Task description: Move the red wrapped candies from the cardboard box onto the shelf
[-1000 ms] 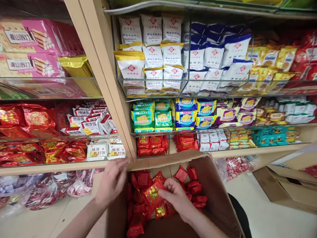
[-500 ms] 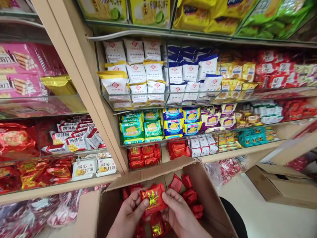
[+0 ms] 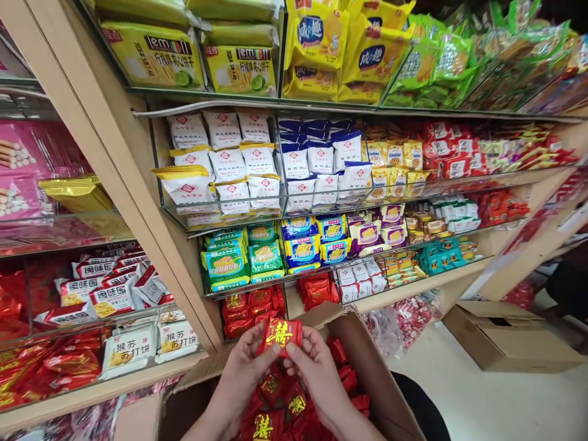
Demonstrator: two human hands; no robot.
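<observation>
Between both hands is a small red snack packet (image 3: 281,334) with gold lettering, its printed face turned up. My left hand (image 3: 248,355) is closed on its left side, thumb across the front. My right hand (image 3: 310,358) grips the right side, thumb at the lower edge. Below them, an open cardboard box (image 3: 376,367) holds many loose red packets (image 3: 269,422) of the same look. Just beyond the held packet, similar red packets (image 3: 245,306) sit in the lowest shelf compartment. Which fingers lie behind the packet is partly hidden.
Glass-fronted shelves carry white milk-biscuit packets (image 3: 232,162), green soda biscuits (image 3: 225,263) and yellow packs (image 3: 316,37). A wooden upright (image 3: 119,165) divides the shelving at left. A closed-looking cardboard box (image 3: 509,334) and bagged red goods (image 3: 408,318) are on the floor at right.
My hands have lifted the packet up towards the bottom shelf, over the box's far edge. It now faces me more squarely. The camera view has shifted, so more of the upper shelf shows.
</observation>
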